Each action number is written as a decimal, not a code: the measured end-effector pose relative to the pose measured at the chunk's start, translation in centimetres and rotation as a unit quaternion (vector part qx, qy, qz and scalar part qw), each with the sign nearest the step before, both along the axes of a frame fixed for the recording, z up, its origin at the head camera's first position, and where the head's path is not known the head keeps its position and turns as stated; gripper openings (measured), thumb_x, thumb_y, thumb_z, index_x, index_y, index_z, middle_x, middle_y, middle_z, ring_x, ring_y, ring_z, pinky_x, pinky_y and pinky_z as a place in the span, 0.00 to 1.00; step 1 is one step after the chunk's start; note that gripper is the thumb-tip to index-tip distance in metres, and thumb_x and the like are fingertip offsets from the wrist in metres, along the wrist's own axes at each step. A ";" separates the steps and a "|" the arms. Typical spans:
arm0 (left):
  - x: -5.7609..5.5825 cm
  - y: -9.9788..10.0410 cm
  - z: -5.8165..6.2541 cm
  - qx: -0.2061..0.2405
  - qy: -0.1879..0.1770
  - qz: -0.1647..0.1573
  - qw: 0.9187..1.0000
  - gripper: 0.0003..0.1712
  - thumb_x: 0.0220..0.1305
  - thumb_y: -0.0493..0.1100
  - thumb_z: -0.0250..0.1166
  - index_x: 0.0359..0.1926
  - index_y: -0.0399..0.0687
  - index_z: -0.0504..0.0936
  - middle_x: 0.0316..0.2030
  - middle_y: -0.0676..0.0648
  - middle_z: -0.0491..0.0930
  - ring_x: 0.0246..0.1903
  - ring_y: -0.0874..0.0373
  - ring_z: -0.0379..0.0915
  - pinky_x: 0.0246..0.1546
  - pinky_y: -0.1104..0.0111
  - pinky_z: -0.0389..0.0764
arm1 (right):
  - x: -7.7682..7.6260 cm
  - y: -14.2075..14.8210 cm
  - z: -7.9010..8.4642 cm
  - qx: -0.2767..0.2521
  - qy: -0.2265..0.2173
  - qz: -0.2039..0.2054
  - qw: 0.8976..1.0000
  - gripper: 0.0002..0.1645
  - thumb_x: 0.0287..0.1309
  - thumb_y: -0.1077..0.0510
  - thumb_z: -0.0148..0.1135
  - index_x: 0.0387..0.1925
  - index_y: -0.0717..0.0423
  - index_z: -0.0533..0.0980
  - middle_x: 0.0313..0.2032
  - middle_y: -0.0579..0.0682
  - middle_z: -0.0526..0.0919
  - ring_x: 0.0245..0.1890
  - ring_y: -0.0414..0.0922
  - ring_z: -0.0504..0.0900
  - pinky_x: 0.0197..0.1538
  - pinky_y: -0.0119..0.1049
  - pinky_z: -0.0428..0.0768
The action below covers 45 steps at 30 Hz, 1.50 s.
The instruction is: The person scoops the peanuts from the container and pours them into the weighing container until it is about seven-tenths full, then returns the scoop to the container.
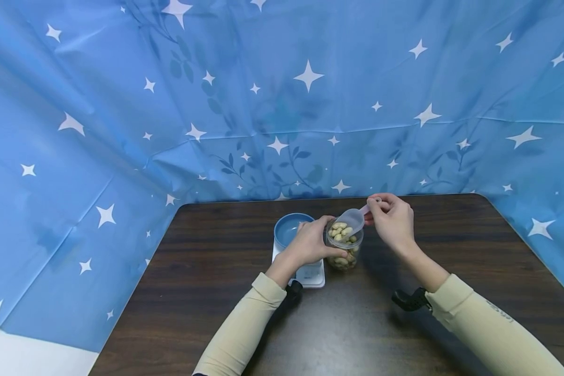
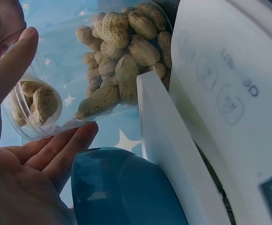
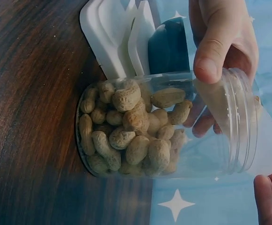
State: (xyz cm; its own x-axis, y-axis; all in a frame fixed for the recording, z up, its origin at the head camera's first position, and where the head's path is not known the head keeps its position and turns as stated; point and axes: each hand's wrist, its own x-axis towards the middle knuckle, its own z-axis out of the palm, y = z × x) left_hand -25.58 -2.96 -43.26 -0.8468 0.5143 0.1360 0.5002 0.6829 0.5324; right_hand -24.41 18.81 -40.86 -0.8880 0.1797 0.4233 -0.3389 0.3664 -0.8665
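A clear plastic jar stands upright on the table, its lower part filled with peanuts in their shells. My left hand grips the jar near its neck, thumb on the near side and fingers around the far side. Between thumb and fingers of my right hand is the handle of a translucent scoop. The scoop's bowl is tilted at the jar's mouth, and peanuts show in it in the left wrist view.
Left of the jar, a blue bowl sits on a white kitchen scale, partly hidden behind my left hand. The dark wooden table ends at a blue star-patterned curtain at the back.
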 end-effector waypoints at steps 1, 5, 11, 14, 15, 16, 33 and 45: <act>0.0 0.0 0.0 0.000 0.001 -0.001 1.000 0.53 0.51 0.65 0.80 0.71 0.47 0.70 0.58 0.50 0.81 0.55 0.59 0.76 0.61 0.52 0.67 | 0.0 0.1 0.0 -0.003 -0.002 0.000 1.000 0.18 0.74 0.56 0.60 0.49 0.70 0.80 0.31 0.63 0.88 0.24 0.45 0.88 0.29 0.32 0.84; 0.0 -0.1 -0.1 0.003 0.006 -0.005 1.000 0.52 0.51 0.64 0.80 0.71 0.47 0.70 0.58 0.51 0.81 0.55 0.59 0.77 0.60 0.52 0.67 | -0.2 0.3 -0.1 -0.024 -0.017 0.002 1.000 0.20 0.74 0.55 0.60 0.50 0.72 0.79 0.33 0.66 0.88 0.24 0.42 0.88 0.30 0.34 0.85; -0.1 -0.1 0.0 -0.003 0.007 -0.009 1.000 0.52 0.51 0.65 0.79 0.71 0.47 0.70 0.59 0.50 0.81 0.56 0.58 0.77 0.59 0.54 0.68 | -0.4 0.7 0.0 -0.062 -0.040 -0.004 0.997 0.21 0.74 0.56 0.60 0.52 0.74 0.77 0.36 0.68 0.87 0.25 0.37 0.87 0.32 0.34 0.85; -0.2 -0.1 0.0 -0.008 0.009 -0.011 1.000 0.53 0.52 0.66 0.79 0.72 0.48 0.70 0.60 0.50 0.80 0.56 0.58 0.76 0.59 0.55 0.68 | -0.6 0.9 0.0 -0.081 -0.047 -0.006 0.996 0.20 0.74 0.57 0.59 0.52 0.74 0.77 0.35 0.63 0.88 0.26 0.36 0.87 0.33 0.33 0.85; -0.2 -0.1 0.0 -0.009 0.009 -0.013 1.000 0.53 0.52 0.65 0.79 0.72 0.48 0.69 0.60 0.50 0.80 0.57 0.58 0.76 0.59 0.56 0.68 | -0.6 1.0 0.0 -0.088 -0.049 -0.006 0.995 0.20 0.75 0.57 0.59 0.52 0.74 0.77 0.34 0.61 0.88 0.26 0.36 0.87 0.33 0.34 0.85; -0.3 -0.1 0.0 -0.010 0.009 -0.013 1.000 0.53 0.52 0.66 0.79 0.72 0.48 0.69 0.61 0.50 0.80 0.57 0.59 0.76 0.59 0.56 0.68 | -0.7 1.1 -0.1 -0.094 -0.052 -0.005 0.994 0.20 0.75 0.57 0.59 0.52 0.74 0.76 0.34 0.58 0.88 0.26 0.36 0.87 0.33 0.34 0.85; 0.0 -0.5 0.3 -0.035 0.008 -0.018 0.999 0.62 0.55 0.66 0.76 0.80 0.46 0.57 0.73 0.46 0.67 0.70 0.55 0.63 0.70 0.48 0.59 | -0.7 1.7 -0.2 -0.203 -0.071 0.027 0.976 0.09 0.73 0.60 0.60 0.45 0.65 0.76 0.28 0.45 0.87 0.25 0.39 0.87 0.33 0.33 0.85; 0.4 -3.6 0.3 -0.006 0.007 0.012 1.000 0.59 0.56 0.64 0.77 0.80 0.52 0.58 0.76 0.48 0.58 0.72 0.52 0.59 0.73 0.45 0.50 | -0.7 2.3 0.0 -0.237 -0.081 0.036 0.967 0.09 0.73 0.59 0.60 0.45 0.64 0.75 0.28 0.46 0.88 0.27 0.39 0.87 0.34 0.33 0.85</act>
State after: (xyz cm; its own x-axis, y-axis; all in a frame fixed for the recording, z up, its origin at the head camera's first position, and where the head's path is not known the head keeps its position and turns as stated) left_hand -25.23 -6.51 -42.98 -0.8570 0.4951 0.1428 0.4912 0.7011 0.5169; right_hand -25.14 21.09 -40.91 -0.9533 0.2551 0.1620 -0.1938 -0.1049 -0.9754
